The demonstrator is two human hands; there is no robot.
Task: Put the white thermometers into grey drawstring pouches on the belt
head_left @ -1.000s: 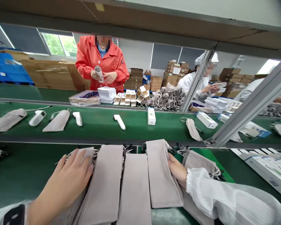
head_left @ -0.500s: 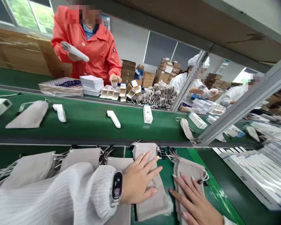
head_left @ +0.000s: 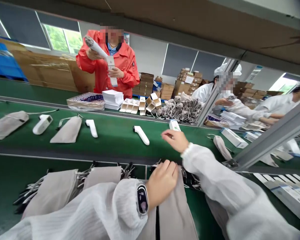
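My left hand [head_left: 163,183], with a watch on its wrist, is closed at the top of a grey drawstring pouch [head_left: 177,213], its fingers curled on the cloth. My right hand [head_left: 176,140] is stretched out over the green belt, fingers apart and holding nothing. Just behind it stands a small white box [head_left: 174,124], partly covered by the hand. To its left a white handheld thermometer [head_left: 141,135] lies on the belt. More grey pouches [head_left: 55,186] lie in stacks to the left. Another pouch pile [head_left: 216,210] is mostly hidden under my right sleeve.
A metal post [head_left: 255,143] slants across the right side, below an overhead shelf [head_left: 165,20]. A second thermometer [head_left: 91,128] and a pouch [head_left: 67,130] lie on the belt. Across it, a person in a red jacket [head_left: 126,66] holds a thermometer and box. Flat white boxes [head_left: 287,193] are at right.
My right hand has left the right pouch pile and reached forward over the belt. My left hand's fingers have gone from spread to curled. The person in red has brought a box up to chest height.
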